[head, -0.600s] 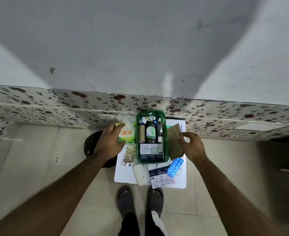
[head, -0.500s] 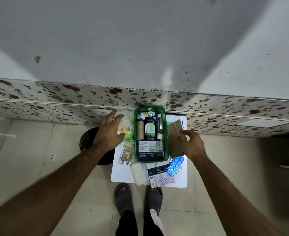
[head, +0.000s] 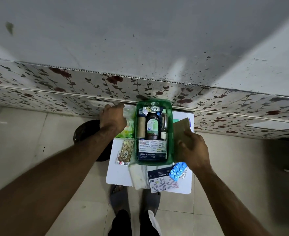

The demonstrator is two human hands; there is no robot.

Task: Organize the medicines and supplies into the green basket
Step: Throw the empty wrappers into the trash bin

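Observation:
The green basket (head: 135,133) stands on a small white table (head: 118,176) and holds a dark syrup bottle (head: 152,126), a tan roll (head: 141,127), a small vial (head: 164,126) and a medicated dressings box (head: 152,149). My left hand (head: 113,119) is closed over a clear plastic packet with green and orange print (head: 128,124) left of the basket. My right hand (head: 194,149) grips a brown paper envelope (head: 181,126) beside the basket's right wall.
On the table lie a strip of yellowish tablets (head: 126,151), a white gauze pack (head: 138,177), a printed dressings packet (head: 162,182) and a blue blister strip (head: 177,170). A dark round stool (head: 84,132) sits to the left. My sandalled feet (head: 133,198) are below the table.
My left hand has curled shut on the plastic packet at the basket's left. My right hand has closed further on the brown envelope. The camera view has shifted slightly.

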